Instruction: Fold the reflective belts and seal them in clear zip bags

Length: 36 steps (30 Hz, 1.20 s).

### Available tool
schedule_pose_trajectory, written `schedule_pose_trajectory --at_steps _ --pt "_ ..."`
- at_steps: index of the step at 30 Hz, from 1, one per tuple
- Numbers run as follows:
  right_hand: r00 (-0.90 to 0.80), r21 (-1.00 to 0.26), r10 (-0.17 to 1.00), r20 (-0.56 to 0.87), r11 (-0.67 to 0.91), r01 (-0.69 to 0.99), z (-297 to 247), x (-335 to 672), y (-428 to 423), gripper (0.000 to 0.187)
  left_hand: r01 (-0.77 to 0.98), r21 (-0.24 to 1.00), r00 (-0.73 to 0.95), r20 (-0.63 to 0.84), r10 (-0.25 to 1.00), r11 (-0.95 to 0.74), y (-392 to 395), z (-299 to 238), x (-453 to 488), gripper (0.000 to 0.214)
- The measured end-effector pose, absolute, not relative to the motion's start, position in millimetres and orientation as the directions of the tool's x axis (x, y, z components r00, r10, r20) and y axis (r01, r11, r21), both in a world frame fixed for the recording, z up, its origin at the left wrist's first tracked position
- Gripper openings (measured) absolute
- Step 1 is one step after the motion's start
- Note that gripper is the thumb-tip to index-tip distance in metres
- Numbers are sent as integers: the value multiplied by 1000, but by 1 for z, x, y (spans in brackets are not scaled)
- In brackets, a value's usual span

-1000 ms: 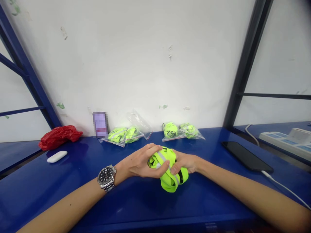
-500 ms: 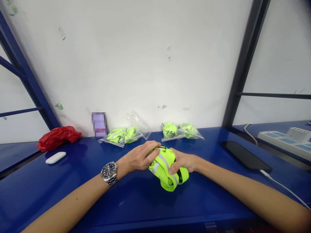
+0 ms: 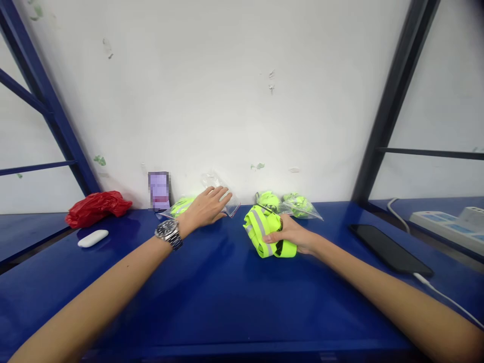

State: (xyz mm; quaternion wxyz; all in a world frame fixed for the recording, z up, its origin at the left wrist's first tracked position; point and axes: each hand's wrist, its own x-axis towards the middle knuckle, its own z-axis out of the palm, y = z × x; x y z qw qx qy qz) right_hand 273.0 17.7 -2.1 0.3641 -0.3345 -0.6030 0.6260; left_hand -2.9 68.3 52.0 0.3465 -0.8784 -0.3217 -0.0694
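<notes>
My right hand (image 3: 293, 234) grips a folded bundle of neon-yellow reflective straps (image 3: 260, 229) with grey stripes, holding it over the blue table. My left hand (image 3: 206, 206), a watch on its wrist, is off the bundle with its fingers stretched out. It is in front of a clear plastic bag (image 3: 229, 194) that leans on the wall; whether it touches the bag I cannot tell. Partly hidden behind this hand is a bagged yellow bundle (image 3: 182, 205). Beyond my right hand lie two more bagged yellow bundles (image 3: 298, 204).
The blue table (image 3: 212, 307) meets a white wall. At left are a red plastic bag (image 3: 99, 207), a white case (image 3: 93, 238) and a blurred phone-like screen (image 3: 159, 190). On the right lie a black phone (image 3: 389, 249) with a white cable and a power strip (image 3: 446, 227).
My left hand has let go of the yellow bundle and moved forward and left to the clear bag. My right hand has carried the bundle slightly forward. The view has shifted a little.
</notes>
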Motion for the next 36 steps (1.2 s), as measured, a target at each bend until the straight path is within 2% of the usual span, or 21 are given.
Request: schedule_pose_trajectory --at_steps 4,8,9,14,19,21,23,24,29,34,36 --pt "-557 -997 828 65 35 -64 -3 271 16 54 565 -615 801 251 543 -550 90 39 11 77" --pt "-529 -998 847 56 43 -36 -3 271 16 51 572 -631 792 259 552 -524 98 26 30 35" --pt "-509 -999 859 47 41 -24 -3 271 17 50 575 -632 791 266 551 -520 97 26 33 30" --pt "-444 -998 894 60 57 -21 5 280 22 51 557 -655 818 324 476 -511 69 38 40 31" --pt "-424 -985 889 172 155 -75 21 297 22 44 401 -746 916 316 249 -532 3 33 34 26" --pt "-433 -983 883 181 172 -61 23 300 23 42 361 -718 933 272 238 -596 -25 27 30 26" --pt "-438 -989 887 145 143 -38 21 302 24 45 365 -647 930 225 290 -669 -45 26 27 25" --pt "-435 -992 892 121 121 -27 19 302 25 48 391 -593 919 214 330 -704 -50 29 25 28" --pt "-442 -998 896 51 61 8 11 299 27 53 562 -279 827 186 530 -779 -30 51 20 79" --pt "-502 -997 862 73 73 -19 10 299 26 53 583 -143 812 71 580 -800 13 44 25 120" --pt "-538 -998 841 64 70 -9 9 300 27 52 586 -110 810 37 586 -803 22 35 28 122"
